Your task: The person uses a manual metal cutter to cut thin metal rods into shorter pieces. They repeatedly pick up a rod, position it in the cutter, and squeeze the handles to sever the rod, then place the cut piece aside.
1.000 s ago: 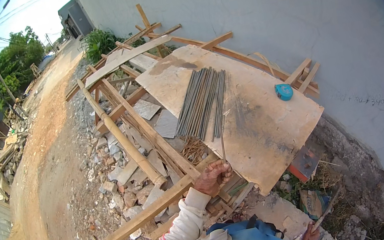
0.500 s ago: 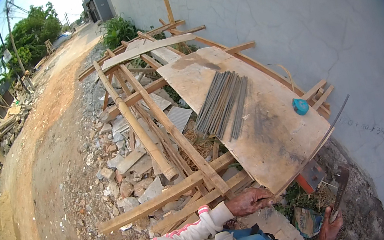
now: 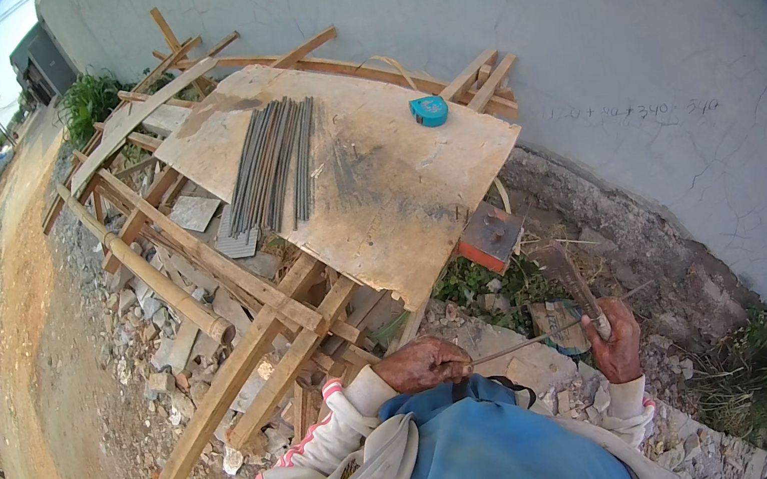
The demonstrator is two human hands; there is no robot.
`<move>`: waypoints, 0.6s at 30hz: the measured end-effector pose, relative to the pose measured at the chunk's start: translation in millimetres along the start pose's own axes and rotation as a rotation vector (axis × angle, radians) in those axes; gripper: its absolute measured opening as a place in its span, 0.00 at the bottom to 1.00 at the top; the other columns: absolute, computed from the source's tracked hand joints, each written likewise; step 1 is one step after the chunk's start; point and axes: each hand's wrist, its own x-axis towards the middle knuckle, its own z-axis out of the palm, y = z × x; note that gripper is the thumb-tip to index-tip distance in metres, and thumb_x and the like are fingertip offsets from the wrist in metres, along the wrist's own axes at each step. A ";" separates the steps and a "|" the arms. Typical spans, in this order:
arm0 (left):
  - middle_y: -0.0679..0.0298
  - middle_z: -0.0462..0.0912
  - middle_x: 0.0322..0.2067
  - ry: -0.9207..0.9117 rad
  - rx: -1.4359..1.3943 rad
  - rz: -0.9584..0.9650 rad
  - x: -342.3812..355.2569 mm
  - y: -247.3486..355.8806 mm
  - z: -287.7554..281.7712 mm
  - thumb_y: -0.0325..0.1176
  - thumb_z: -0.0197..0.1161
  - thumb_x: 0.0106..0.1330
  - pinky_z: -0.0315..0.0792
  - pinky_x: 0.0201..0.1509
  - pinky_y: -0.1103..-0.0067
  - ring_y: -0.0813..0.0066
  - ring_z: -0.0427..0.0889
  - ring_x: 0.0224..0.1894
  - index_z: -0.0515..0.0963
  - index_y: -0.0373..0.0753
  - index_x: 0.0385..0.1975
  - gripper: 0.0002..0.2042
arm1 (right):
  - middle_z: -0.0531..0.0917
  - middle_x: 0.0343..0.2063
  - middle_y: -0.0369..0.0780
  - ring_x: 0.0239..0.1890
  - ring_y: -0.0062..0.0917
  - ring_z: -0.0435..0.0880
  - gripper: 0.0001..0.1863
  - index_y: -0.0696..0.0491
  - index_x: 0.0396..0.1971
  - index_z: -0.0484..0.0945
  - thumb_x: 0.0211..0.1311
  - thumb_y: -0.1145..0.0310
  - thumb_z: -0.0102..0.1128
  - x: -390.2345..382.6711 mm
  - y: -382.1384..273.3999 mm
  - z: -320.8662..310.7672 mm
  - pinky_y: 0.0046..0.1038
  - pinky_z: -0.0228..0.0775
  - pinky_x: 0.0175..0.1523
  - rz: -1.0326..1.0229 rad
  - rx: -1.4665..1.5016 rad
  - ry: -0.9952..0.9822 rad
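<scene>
My left hand [image 3: 428,363] is closed on one end of a thin metal rod [image 3: 513,349], just in front of my blue-covered body. The rod runs rightward, passing close to my right hand [image 3: 616,343]; whether that hand touches it I cannot tell. Wrapped in my right hand is the handle of a short tool with a rusty flat head [image 3: 563,268], slightly blurred. Beyond my hands, a bundle of thin metal rods [image 3: 273,165] lies on a stained plywood board [image 3: 388,208]. A teal tape measure [image 3: 429,111] sits near the board's far right edge.
A red block with a metal top [image 3: 491,238] juts out beside the board's near right corner. Wooden beams [image 3: 245,379] and a bamboo pole [image 3: 144,264] flank the board over rubble [image 3: 159,353]. A cracked grey wall [image 3: 610,19] rises at right; a dirt road [image 3: 43,327] runs along the left.
The view has turned right. The rod has swung from slanting up along the board's edge to lying nearly level before me. My right hand, with its tool, has come up beside it.
</scene>
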 end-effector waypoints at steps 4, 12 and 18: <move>0.54 0.82 0.33 -0.081 0.094 -0.059 19.4 12.6 -9.6 0.35 0.60 0.71 0.73 0.44 0.68 0.56 0.81 0.37 0.79 0.32 0.39 0.11 | 0.85 0.36 0.43 0.42 0.44 0.81 0.14 0.55 0.35 0.84 0.46 0.72 0.74 -17.0 33.7 -22.1 0.41 0.73 0.49 -0.074 -0.122 -0.128; 0.53 0.84 0.44 -0.013 0.414 -0.233 48.8 44.8 -45.0 0.37 0.64 0.68 0.74 0.51 0.65 0.53 0.81 0.47 0.81 0.36 0.45 0.13 | 0.85 0.33 0.49 0.38 0.45 0.85 0.14 0.60 0.40 0.84 0.56 0.68 0.72 -40.3 88.4 -45.4 0.36 0.76 0.45 0.223 0.208 -0.423; 0.57 0.78 0.53 0.733 0.855 0.037 81.4 71.5 -68.8 0.37 0.63 0.69 0.68 0.62 0.64 0.57 0.77 0.57 0.81 0.41 0.51 0.14 | 0.83 0.29 0.50 0.32 0.44 0.83 0.14 0.62 0.37 0.82 0.63 0.65 0.67 -20.7 78.1 -22.5 0.36 0.73 0.40 0.283 0.232 -0.208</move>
